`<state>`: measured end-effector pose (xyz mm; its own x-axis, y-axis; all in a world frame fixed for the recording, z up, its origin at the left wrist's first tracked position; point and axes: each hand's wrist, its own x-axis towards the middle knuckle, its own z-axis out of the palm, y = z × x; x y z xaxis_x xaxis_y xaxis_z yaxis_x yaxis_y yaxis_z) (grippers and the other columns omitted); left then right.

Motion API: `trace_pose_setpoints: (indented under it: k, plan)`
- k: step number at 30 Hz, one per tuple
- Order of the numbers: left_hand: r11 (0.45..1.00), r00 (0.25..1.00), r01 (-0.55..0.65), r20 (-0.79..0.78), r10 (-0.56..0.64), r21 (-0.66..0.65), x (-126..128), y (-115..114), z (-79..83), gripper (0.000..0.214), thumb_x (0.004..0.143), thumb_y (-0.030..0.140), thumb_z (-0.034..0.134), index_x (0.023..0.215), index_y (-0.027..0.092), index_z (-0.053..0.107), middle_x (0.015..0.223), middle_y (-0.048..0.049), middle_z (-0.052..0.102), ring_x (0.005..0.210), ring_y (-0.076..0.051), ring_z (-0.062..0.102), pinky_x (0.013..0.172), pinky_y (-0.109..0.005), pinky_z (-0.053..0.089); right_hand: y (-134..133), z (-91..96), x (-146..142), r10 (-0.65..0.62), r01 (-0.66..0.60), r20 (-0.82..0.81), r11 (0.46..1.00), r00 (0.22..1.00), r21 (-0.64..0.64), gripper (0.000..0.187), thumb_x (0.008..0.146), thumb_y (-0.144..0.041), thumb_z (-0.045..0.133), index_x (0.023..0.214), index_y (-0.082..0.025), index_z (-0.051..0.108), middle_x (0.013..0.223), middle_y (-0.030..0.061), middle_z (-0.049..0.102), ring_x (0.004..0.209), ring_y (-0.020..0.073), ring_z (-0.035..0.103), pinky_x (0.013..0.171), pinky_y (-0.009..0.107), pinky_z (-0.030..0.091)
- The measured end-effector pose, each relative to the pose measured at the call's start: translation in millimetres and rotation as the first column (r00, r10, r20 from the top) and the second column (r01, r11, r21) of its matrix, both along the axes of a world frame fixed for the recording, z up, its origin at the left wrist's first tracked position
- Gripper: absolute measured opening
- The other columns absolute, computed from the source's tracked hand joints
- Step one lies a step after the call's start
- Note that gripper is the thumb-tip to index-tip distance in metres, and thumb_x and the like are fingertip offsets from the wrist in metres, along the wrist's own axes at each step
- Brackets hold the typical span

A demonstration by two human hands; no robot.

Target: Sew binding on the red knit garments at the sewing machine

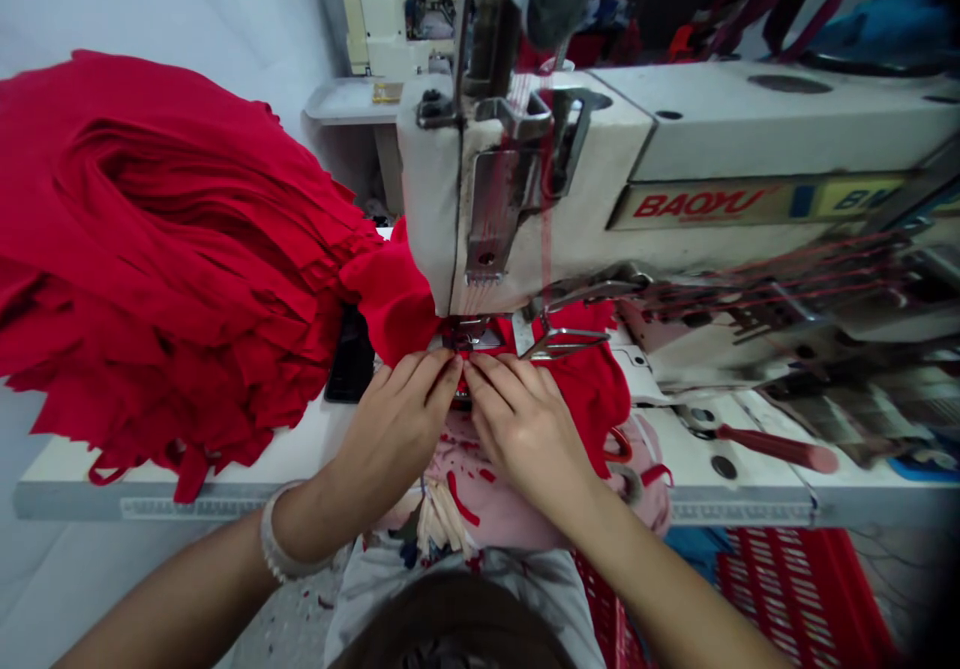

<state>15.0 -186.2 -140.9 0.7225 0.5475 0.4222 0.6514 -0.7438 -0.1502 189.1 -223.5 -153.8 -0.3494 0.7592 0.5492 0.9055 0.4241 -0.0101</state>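
Observation:
Both hands meet at the needle area of a white sewing machine [525, 219] threaded with several red threads. My left hand [405, 414] has its thumb and forefinger pinched on the edge of a red fabric piece [397, 299], just in front of the presser foot [466, 334]. Right beside it, my right hand [525, 419] pinches the same fabric, fingertips nearly touching the left ones. The fabric spreads under the machine head and hangs over the bed on the right. The pinched edge is mostly hidden by my fingers.
A tall pile of red fabric pieces [165, 279] fills the table's left side. A dark phone [350, 359] lies beside it. To the right are a red-handled screwdriver [780, 446] and, below the table, a red plastic crate [802, 589]. Another machine [405, 9] stands behind.

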Motion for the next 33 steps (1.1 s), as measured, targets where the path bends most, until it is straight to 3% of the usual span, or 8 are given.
trace_pose_setpoints:
  k: [7, 17, 33]
  plan:
    - [1.000, 1.000, 0.005, 0.030, -0.005, -0.012, 2.4, 4.3, -0.7, 0.030, 0.095, 0.009, 0.040, 0.117, 0.005, 0.060, 0.120, -0.0160, 0.063, 0.105, -0.026, 0.059, 0.085, -0.037, 0.051, 9.1, -2.0, -1.0, -0.036, 0.035, -0.039, 0.999, 0.999, -0.023, 0.032, 0.094, -0.016, 0.047, 0.119, -0.008, 0.067, 0.120, 0.0126, 0.068, 0.100, 0.0261, 0.058, 0.081, 0.041, 0.051]
    - [0.997, 0.997, 0.053, 0.053, -0.050, -0.060, 1.4, 12.9, -0.6, 0.027, 0.093, 0.008, 0.047, 0.114, 0.009, 0.062, 0.114, -0.0120, 0.066, 0.102, -0.025, 0.063, 0.082, -0.037, 0.056, 16.8, -5.4, 3.4, 0.011, -0.058, -0.303, 0.988, 0.953, -0.145, 0.027, 0.096, -0.016, 0.046, 0.109, -0.012, 0.069, 0.110, 0.0113, 0.069, 0.107, 0.0224, 0.062, 0.090, 0.038, 0.054]
    - [0.993, 0.992, 0.114, 0.047, -0.114, -0.008, -5.0, 20.9, -0.4, 0.031, 0.095, 0.009, 0.042, 0.119, 0.007, 0.061, 0.118, -0.0147, 0.067, 0.107, -0.024, 0.064, 0.084, -0.036, 0.055, 17.5, -7.8, 8.7, 0.039, -0.058, -0.219, 0.995, 0.975, -0.081, 0.033, 0.094, -0.009, 0.045, 0.118, -0.010, 0.067, 0.113, 0.0142, 0.069, 0.109, 0.0235, 0.063, 0.087, 0.038, 0.059]
